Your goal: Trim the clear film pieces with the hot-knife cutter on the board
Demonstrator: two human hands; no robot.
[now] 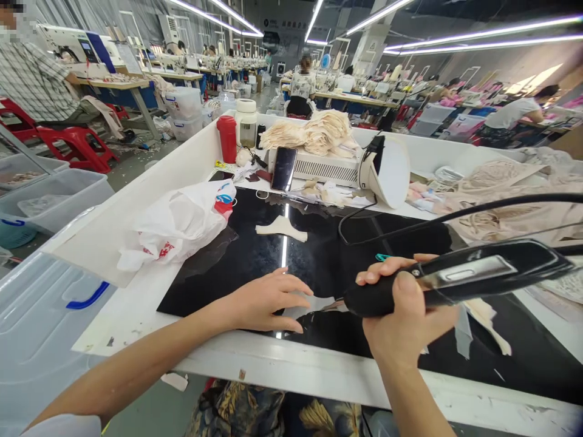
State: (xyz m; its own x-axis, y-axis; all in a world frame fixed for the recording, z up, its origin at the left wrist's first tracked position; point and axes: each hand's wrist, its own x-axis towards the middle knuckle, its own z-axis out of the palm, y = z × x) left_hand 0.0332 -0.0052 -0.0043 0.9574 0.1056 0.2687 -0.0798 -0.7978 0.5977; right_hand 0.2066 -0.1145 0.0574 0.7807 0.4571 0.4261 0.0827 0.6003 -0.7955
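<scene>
My right hand [410, 315] is wrapped around a black corded hand tool [460, 276] with a silver panel on its side. The tool's narrow metal tip [334, 305] points left, at a pale, thin translucent piece [314, 303] on the glossy black board [218, 279]. Beside that piece, my left hand [268, 300] hovers or rests with fingers spread and thumb apart; whether the fingertips press on it, I cannot tell. A cream, wing-shaped fabric piece [282, 227] lies farther back on the board. More cream pieces [489, 321] lie right of my right hand.
A white plastic bag [177, 224] lies at left. Behind the board stand a phone [283, 169], a fabric stack [319, 133] on a vented white box, a white lamp-like cone [392, 173], a red cup [226, 139] and a jar [246, 124]. The tool's black cable [478, 209] arcs rightward.
</scene>
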